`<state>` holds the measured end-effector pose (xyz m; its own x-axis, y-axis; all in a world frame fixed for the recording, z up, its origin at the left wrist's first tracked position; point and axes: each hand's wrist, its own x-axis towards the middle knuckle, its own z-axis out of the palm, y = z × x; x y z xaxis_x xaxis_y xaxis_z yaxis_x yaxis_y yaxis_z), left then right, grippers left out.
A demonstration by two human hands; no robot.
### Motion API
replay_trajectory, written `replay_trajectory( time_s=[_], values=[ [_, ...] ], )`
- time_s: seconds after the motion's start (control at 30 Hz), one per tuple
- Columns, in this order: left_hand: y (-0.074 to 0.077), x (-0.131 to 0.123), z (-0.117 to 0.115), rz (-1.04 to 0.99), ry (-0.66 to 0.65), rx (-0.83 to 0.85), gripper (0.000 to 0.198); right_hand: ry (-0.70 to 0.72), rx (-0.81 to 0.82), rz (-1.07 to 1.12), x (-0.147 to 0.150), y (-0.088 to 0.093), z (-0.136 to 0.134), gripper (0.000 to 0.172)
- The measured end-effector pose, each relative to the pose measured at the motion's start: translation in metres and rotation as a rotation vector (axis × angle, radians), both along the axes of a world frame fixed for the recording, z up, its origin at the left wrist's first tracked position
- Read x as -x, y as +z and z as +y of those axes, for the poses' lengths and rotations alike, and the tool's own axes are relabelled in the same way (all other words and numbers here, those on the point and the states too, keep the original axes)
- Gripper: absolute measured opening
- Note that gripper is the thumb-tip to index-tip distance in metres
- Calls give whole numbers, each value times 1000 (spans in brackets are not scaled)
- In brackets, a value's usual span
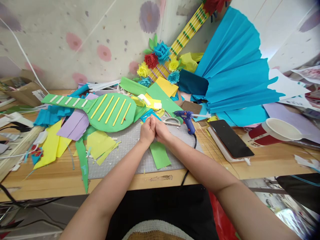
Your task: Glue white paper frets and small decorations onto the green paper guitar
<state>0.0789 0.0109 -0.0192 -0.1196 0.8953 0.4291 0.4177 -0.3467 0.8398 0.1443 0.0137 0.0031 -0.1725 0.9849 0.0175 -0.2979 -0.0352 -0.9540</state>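
Observation:
My left hand (148, 129) and my right hand (160, 129) meet over the grey cutting mat (130, 146), fingers closed and pressed together. A piece of blue paper (145, 115) shows right beyond the fingertips; whether they pinch it I cannot tell, as the hands hide the spot. Below the hands lies a green paper piece (160, 156). To their left rests a green lute-shaped paper cutout (112, 115) with yellow and white strips. Just right of them are a grey scissors handle (172, 122) and a blue glue gun (188, 120).
A phone (231, 138) and a paper cup (271, 131) stand at right. Behind are a pleated blue paper fan (235, 70) and a yellow instrument model (186, 36) with paper flowers. Paper scraps (100, 143) litter the wooden table (57, 180). The glue gun's cord (185, 176) hangs over the front edge.

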Motion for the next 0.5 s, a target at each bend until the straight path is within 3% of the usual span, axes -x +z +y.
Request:
replay_trajectory(
  time_s=[0.13, 0.2, 0.27, 0.33, 0.5],
  values=[
    [0, 13, 1, -5, -106, 22, 43, 83, -215, -436, -27, 10, 7, 25],
    [0, 24, 1, 16, -88, 80, 38, -7, -323, -783, -48, 16, 9, 24],
    [0, 36, 0, 49, -60, 123, 31, -74, -403, -1176, -67, 19, 10, 30],
    [2, 46, 0, 93, -47, 158, 25, -19, -403, -1466, -80, 17, 10, 41],
    [10, 59, 1, 272, -43, 273, 24, 68, -393, -1751, -83, 14, 9, 53]
  ],
)
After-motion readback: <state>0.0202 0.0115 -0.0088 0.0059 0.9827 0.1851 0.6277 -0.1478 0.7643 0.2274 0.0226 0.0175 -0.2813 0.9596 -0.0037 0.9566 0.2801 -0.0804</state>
